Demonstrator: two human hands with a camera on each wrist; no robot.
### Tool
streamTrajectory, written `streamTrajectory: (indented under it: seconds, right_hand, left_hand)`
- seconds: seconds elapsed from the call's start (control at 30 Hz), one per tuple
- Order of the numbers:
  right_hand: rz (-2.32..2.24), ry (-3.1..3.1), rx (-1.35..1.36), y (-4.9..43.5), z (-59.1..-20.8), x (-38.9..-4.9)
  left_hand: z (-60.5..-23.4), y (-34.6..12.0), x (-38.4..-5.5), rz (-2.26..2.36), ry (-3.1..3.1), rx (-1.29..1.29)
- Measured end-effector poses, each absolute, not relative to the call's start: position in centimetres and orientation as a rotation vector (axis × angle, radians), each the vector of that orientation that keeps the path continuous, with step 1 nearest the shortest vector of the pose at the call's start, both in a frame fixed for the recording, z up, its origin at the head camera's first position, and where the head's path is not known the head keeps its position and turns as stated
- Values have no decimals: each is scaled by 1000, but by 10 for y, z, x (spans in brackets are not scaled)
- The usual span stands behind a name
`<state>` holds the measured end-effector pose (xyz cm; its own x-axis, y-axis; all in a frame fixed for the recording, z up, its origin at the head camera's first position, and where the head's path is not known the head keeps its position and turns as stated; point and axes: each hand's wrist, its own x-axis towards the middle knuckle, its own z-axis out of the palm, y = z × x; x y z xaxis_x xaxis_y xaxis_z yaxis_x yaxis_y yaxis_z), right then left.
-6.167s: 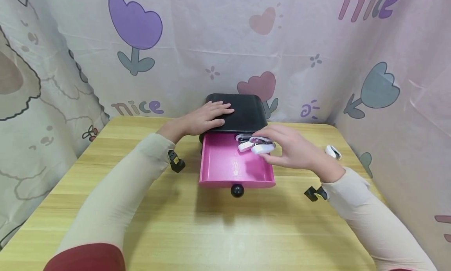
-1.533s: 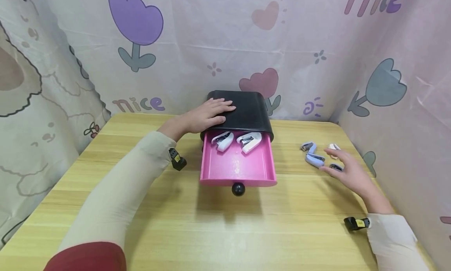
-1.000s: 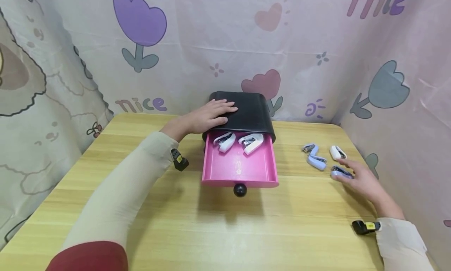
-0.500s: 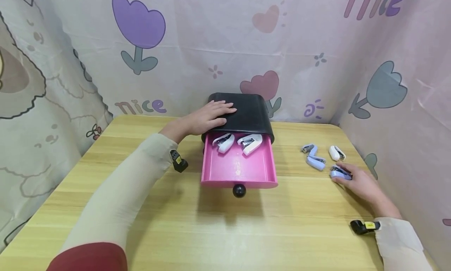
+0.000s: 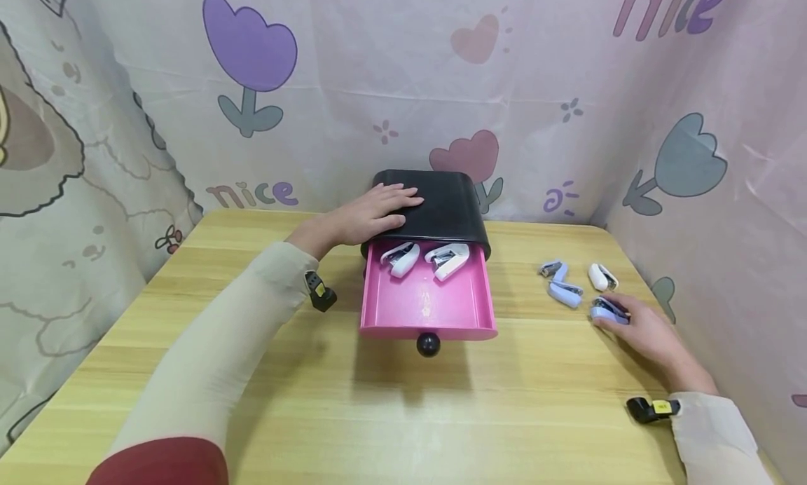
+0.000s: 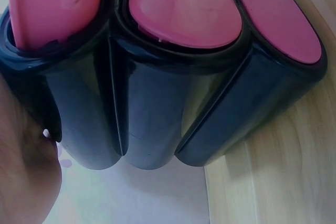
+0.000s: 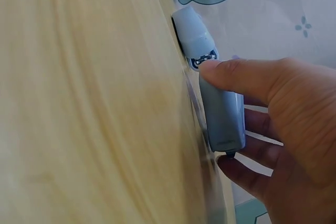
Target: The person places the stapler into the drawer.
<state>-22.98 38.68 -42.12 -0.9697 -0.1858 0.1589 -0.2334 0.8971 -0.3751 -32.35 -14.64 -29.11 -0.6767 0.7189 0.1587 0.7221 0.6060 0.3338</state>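
Observation:
My left hand (image 5: 368,214) lies with fingers extended on top of a black drawer cabinet (image 5: 441,203). The cabinet's pink drawer (image 5: 429,310) is pulled out and holds two white staplers, a left one (image 5: 404,259) and a right one (image 5: 449,262), toward its back. At the right of the table, my right hand (image 5: 646,331) pinches a light-blue mini stapler (image 5: 608,312) between thumb and fingers. In the right wrist view the thumb presses along this stapler (image 7: 223,114), low at the table. The left wrist view shows pink fronts (image 6: 184,14) in the black housing.
Two more light-blue staplers, the rear one (image 5: 553,268) and the front one (image 5: 565,294), lie left of my right hand. A white stapler (image 5: 602,277) lies just behind it. The drawer's black knob (image 5: 428,344) sticks out over the wooden table (image 5: 403,429).
Earlier, my right hand held white staplers over the drawer; two now lie inside. It has since moved right and taken hold of a blue stapler. My left hand stays put.

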Motion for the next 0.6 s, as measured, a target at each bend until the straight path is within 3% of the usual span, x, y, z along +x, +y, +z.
streamTrajectory:
  seconds: [0.6]
  right_hand:
    - [723,-2870,347,370,-405,-226]
  left_hand:
    - [-290,-146,-323,-591,-2812,-1252]
